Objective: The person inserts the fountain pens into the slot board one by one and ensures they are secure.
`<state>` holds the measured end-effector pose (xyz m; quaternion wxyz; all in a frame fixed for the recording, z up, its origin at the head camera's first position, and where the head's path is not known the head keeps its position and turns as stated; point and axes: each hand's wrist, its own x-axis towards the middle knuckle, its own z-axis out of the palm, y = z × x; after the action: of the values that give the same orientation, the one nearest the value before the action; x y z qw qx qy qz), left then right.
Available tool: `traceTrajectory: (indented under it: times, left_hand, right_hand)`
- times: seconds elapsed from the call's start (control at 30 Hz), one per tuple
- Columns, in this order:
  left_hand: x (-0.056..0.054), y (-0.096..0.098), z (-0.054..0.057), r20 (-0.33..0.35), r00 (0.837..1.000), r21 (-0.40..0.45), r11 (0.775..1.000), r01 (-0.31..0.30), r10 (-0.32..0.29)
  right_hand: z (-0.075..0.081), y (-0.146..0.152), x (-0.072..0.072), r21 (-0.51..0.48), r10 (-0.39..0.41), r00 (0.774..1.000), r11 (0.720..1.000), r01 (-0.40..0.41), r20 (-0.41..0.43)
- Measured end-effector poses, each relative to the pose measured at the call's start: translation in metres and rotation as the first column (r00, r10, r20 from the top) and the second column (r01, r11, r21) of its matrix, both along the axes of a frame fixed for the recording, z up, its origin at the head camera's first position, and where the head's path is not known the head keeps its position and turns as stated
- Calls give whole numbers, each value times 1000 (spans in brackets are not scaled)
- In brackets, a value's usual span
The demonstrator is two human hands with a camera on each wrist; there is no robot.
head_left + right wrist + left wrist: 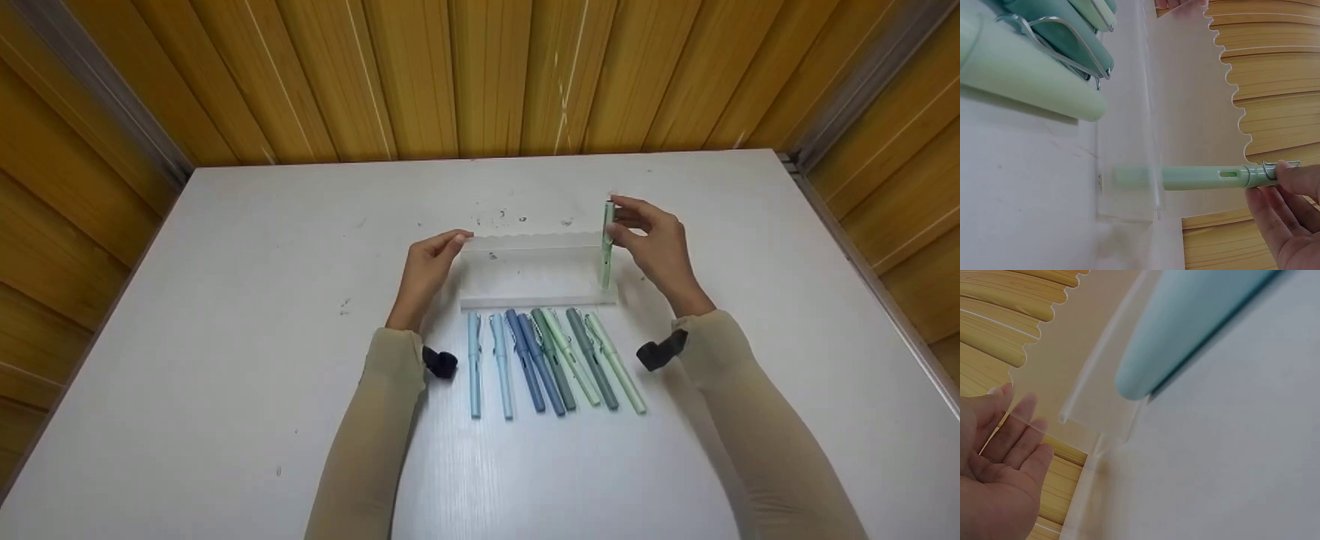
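Observation:
A clear plastic pen rack with a scalloped top edge stands on the table. At its upper left corner, my left hand pinches the back panel between thumb and fingers. My right hand holds a light green fountain pen upright by its clip end, at the rack's right end. In the right wrist view, the lower end of this pen shows through the rack's front lip. Several capped pens lie before the rack: light blue, dark blue, dark green and light green.
The white table carries small dark marks behind and left of the rack. Yellow wood-look panels rise at the back and both sides. A black wrist camera sits on the left sleeve, another camera on the right.

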<state>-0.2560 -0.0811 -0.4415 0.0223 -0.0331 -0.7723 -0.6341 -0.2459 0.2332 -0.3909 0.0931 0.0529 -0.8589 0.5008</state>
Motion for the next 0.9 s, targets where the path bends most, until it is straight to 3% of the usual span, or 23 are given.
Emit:
traceTrajectory:
  times: [0.37, 0.9]
  left_hand:
    - [-1, 2, 1, 9, 1000, -2, 1000, -12, 12]
    - [-1, 4, -1, 8, 1000, -5, 1000, -13, 13]
  right_hand:
    - [-4, 2, 0, -11, 14, 1000, 1000, -14, -4]
    - [-6, 8, 2, 76, -60, 998, 995, 58, 15]
